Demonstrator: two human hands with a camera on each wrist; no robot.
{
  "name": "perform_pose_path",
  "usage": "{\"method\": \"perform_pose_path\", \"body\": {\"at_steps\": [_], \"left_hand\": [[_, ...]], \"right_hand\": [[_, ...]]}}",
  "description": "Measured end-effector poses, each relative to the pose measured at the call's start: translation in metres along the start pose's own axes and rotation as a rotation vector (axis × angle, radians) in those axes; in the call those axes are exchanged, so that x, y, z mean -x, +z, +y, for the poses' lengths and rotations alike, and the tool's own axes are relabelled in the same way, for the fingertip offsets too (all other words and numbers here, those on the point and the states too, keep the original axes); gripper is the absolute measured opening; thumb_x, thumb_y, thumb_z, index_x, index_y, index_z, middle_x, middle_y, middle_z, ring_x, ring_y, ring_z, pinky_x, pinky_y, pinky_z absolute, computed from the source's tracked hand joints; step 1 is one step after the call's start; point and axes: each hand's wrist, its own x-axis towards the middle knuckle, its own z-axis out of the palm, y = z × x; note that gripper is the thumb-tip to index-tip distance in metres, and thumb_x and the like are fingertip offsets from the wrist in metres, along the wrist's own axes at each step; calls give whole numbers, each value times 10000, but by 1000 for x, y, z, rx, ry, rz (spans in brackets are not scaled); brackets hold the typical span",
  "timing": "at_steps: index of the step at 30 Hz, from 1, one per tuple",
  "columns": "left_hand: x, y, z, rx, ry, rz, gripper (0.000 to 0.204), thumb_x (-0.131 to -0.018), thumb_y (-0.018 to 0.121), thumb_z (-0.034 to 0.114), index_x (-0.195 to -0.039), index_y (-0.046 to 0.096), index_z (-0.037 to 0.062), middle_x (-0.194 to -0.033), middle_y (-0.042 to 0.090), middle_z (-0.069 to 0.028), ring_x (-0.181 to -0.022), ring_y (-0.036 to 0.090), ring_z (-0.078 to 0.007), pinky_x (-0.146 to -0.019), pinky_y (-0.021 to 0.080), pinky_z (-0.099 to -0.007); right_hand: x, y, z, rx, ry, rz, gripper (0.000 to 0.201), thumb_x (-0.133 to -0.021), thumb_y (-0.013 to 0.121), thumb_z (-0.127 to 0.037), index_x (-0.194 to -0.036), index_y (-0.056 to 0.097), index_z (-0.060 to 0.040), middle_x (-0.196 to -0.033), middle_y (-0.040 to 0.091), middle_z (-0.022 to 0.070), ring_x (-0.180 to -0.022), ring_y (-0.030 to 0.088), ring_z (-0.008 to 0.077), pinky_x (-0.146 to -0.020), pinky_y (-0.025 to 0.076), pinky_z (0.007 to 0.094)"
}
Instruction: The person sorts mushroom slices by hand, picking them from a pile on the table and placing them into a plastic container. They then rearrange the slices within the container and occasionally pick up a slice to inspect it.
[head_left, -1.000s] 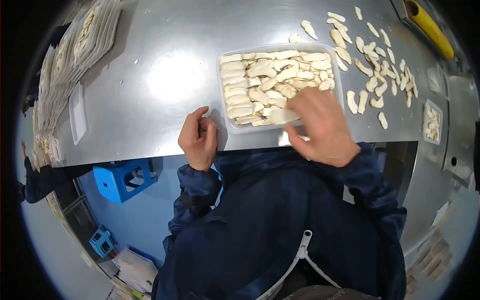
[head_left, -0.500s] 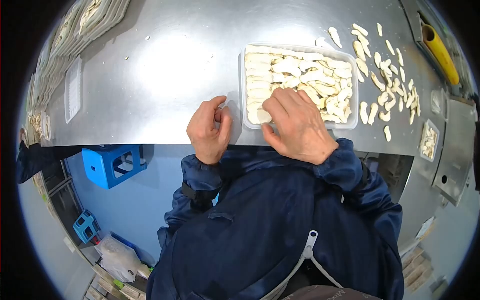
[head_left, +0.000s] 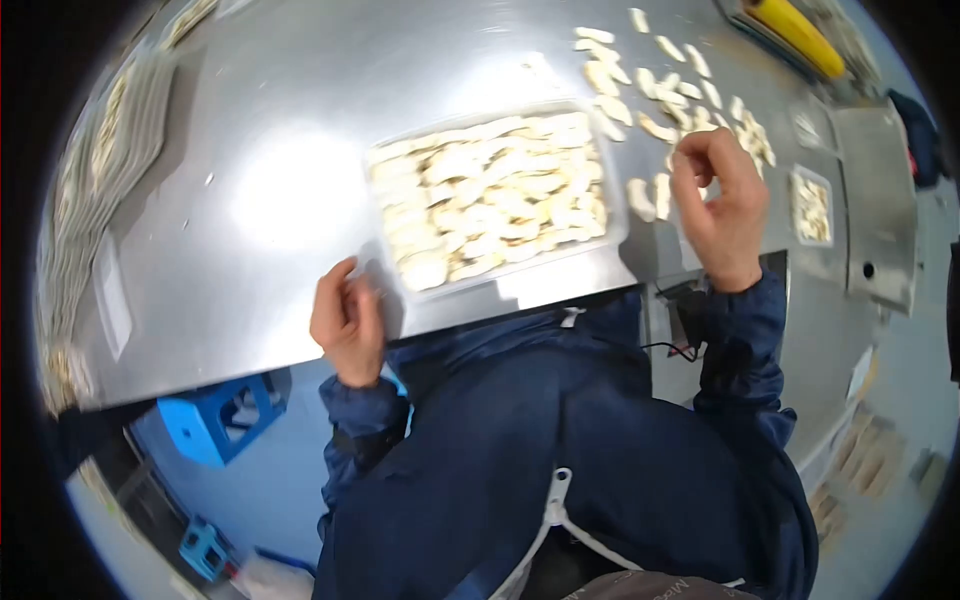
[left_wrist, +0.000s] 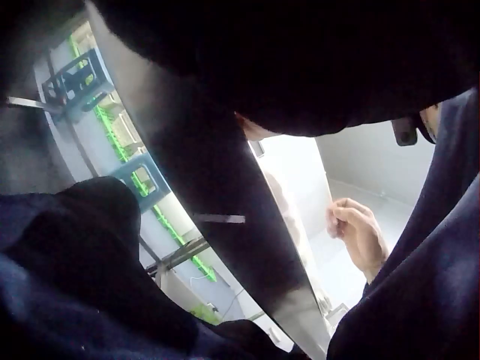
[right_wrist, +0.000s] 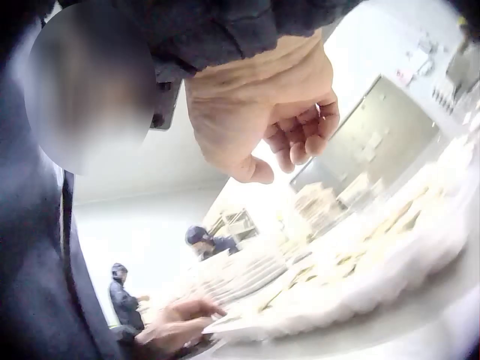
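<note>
A clear plastic tray (head_left: 617, 215) stands on the metal table, filled with pale, curved slices (head_left: 515, 190) that look like cut mushroom. Those along its left side lie stacked in a neat column. My left hand (head_left: 348, 328) rests by the tray's front left corner, fingers loosely curled and holding nothing. Right of the tray, my right hand (head_left: 725, 205) hovers near the scattered loose slices (head_left: 641, 200). In the right wrist view, the fingers of the right hand (right_wrist: 262, 112) hang half curled with nothing between them.
Stacked filled trays (head_left: 135, 125) stand at the table's left, near a flat white tray (head_left: 112, 300). A small tray of pieces (head_left: 811, 208) sits far right, below a yellow tube (head_left: 795, 38). A blue stool (head_left: 215, 420) is under the front edge.
My right hand has left the tray, where it held and pressed a slice at the left column, and moved right over the loose slices. The left hand stays near the tray's corner. The head view has shifted.
</note>
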Motion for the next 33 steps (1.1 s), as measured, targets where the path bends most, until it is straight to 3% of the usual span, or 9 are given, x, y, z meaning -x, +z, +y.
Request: {"method": "perform_pose_path", "body": {"at_steps": [5,8,16,22,23,26,27,30,33], "left_hand": [[-4,-7,4,128,-117,-18,291,-933,581,2,-1221,601,-30,-802,582,-8,-652,459,-58,-604,396,-197],[-4,-12,7,185,-200,-58,299,-948,588,29,-1243,591,-22,-864,608,-20,-706,510,-56,-642,430,-199],[-4,-5,31,220,-183,-55,198,-928,640,57,-1108,618,-20,-874,605,-27,-781,534,-79,-679,441,-216],[0,-4,24,296,-233,-22,115,-910,658,50,-1004,617,-1,-795,584,9,-706,465,-43,-632,400,-206],[2,-9,29,314,-231,-17,63,-924,634,50,-958,604,6,-776,569,8,-685,464,-54,-631,405,-219],[10,-26,37,671,-317,-124,81,-945,604,68,-884,587,17,-764,554,-1,-669,479,-73,-612,398,-222],[8,-30,41,469,-237,-181,299,-1001,463,179,-752,540,33,-654,505,-35,-593,462,-132,-926,465,-393],[3,-32,43,649,-185,-264,420,-1002,427,249,-642,507,48,-580,462,-29,-550,414,-130,-1037,405,-492],[0,-33,47,663,-194,-309,487,-1004,403,303,-591,479,56,-535,421,-28,-537,387,-130,-1070,388,-549]], "right_hand": [[38,-58,67,154,421,8,43,-835,633,-69,-847,607,-37,-670,558,76,-607,553,185,-567,429,321],[59,-55,77,144,401,-78,51,-836,629,-72,-848,602,-31,-682,558,78,-616,557,196,-574,430,318],[40,23,-15,-259,-112,-288,131,-788,646,-50,-903,585,-35,-853,569,127,-796,565,332,-709,440,404],[30,63,-75,-485,-345,-385,174,-755,637,-20,-916,573,-27,-805,529,122,-802,560,323,-712,430,415],[28,66,-77,-439,-360,-352,138,-789,625,-10,-917,576,-19,-774,546,93,-746,564,245,-695,443,363],[32,66,-87,-977,237,-552,69,-853,576,-16,-921,584,-19,-752,573,45,-691,525,150,-689,439,300],[28,61,-88,-1235,504,-711,111,-920,504,-88,-920,589,-15,-757,590,30,-682,488,106,-686,430,265],[27,69,-90,-1438,608,-793,183,-931,438,-148,-927,559,-10,-732,534,41,-691,513,144,-1029,417,390],[26,75,-90,-1500,615,-775,231,-954,405,-154,-918,569,6,-756,574,63,-699,502,140,-785,422,313]]}}
